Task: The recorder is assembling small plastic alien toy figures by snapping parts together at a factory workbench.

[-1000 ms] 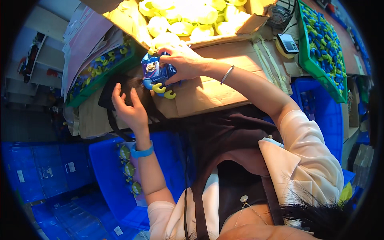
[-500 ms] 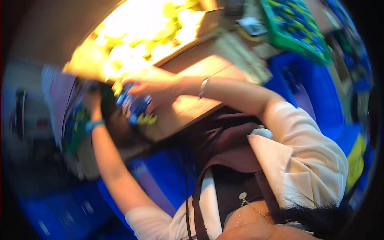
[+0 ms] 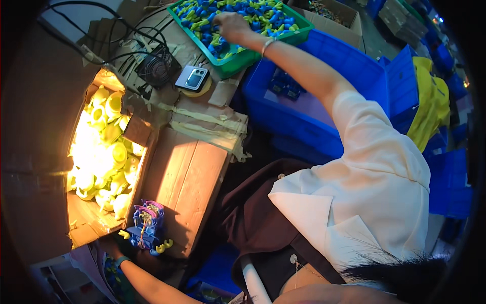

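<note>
Head view showed the scene much turned from a second before: the blue crate (image 3: 324, 86) now lay along the right, and the cardboard-topped bench (image 3: 187, 177) ran down the middle. At the bench's left edge sat an open carton (image 3: 88, 223) of pale yellow toy parts (image 3: 109, 152), glaring under strong light. At the top stood a green tray (image 3: 238, 58) heaped with small blue and yellow-green toy pieces (image 3: 253, 15). Earlier both hands had met over the blue toy at the bench; now they were well apart. The right hand (image 3: 232, 25) had gone out at full stretch, a bracelet on its wrist, and lay among the pieces in the tray; its fingers curled down into the heap, but whether they had closed on anything could not be told. The left hand (image 3: 112, 247) had stayed low at the near corner of the bench, against the blue toy (image 3: 146, 227) with its purple top and yellow curled feet, which stood on the bench edge beside the carton; the grasp itself was in shadow and could not be made out. Judging by this, the toy was waiting on another piece from the tray. A small black fan (image 3: 157, 68) and a grey handheld device (image 3: 192, 77) lay between carton and tray.
</note>
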Available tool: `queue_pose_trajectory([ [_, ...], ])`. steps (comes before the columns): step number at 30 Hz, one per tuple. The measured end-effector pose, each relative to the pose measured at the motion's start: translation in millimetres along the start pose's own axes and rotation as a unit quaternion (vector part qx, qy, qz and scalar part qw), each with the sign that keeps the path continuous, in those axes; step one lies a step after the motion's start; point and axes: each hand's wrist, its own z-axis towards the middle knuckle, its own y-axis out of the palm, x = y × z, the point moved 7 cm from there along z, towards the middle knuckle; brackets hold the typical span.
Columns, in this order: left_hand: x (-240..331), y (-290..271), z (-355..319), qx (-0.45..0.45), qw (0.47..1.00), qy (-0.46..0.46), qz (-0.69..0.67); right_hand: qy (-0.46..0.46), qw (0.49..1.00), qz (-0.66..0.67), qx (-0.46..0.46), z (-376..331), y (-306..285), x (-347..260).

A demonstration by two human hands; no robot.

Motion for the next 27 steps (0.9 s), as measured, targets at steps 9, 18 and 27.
queue_pose_trajectory([
  [9,-23.3,-126.2,-40.2,0.028,0.967,-0.242,-0.073,0.017,0.940,-0.154,-0.303,12.8,54.4,84.1],
  [18,296.9,-325.5,-71.4,0.185,0.794,-0.294,-0.499,-0.209,0.924,0.285,-0.147,-101.2,-19.0,-167.8],
  [27,342.7,-282.7,-66.4,0.125,0.878,-0.340,-0.312,-0.243,0.887,0.289,-0.267,-181.9,43.9,-257.9],
])
